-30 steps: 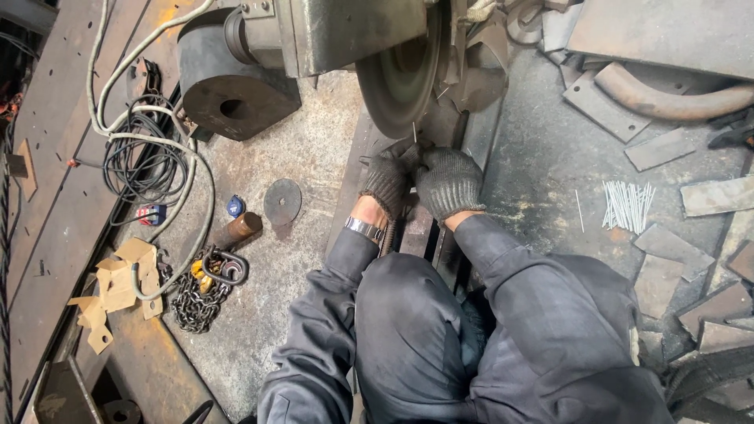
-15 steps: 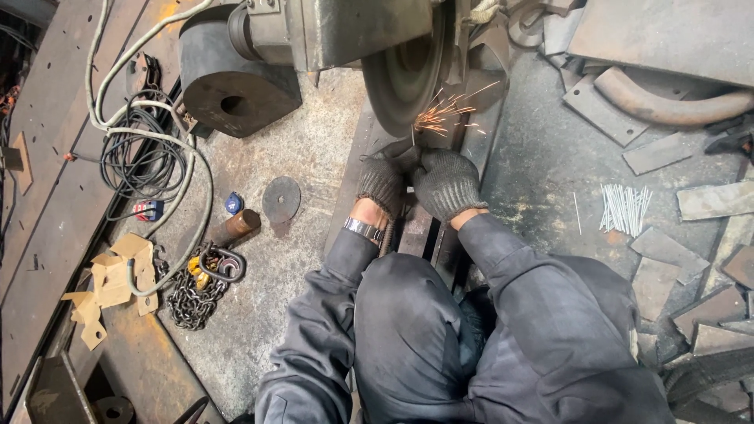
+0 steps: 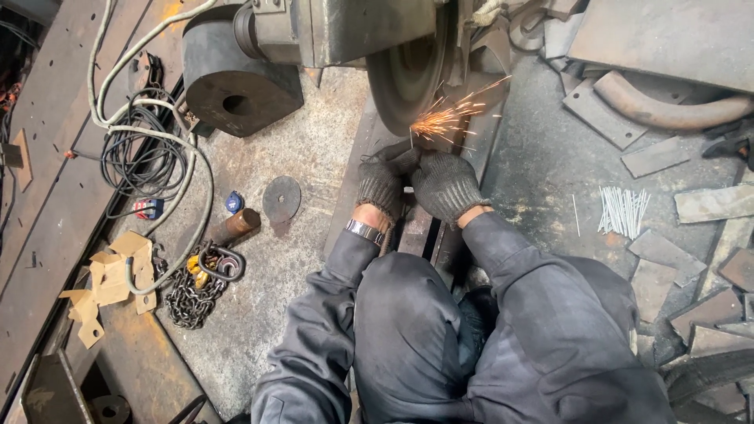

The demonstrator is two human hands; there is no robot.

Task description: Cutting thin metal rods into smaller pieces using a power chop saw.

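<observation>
Both knit-gloved hands, left hand (image 3: pixel 382 183) and right hand (image 3: pixel 446 185), close together around a small metal piece (image 3: pixel 408 155), mostly hidden, pressed to the dark round grinding wheel (image 3: pixel 408 74) just above them; orange sparks (image 3: pixel 452 118) spray over the right fingers

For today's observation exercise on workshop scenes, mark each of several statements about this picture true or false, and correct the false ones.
1. Both hands, left hand and right hand, wear dark knit gloves. True.
2. Sparks fly at the grinding wheel. True.
3. The chain lies right of the person. False: it lies to the left.
4. The thin metal rods rest in the right hand. False: they lie on the floor, apart.
5. A loose round disc lies on the floor. True.
</observation>
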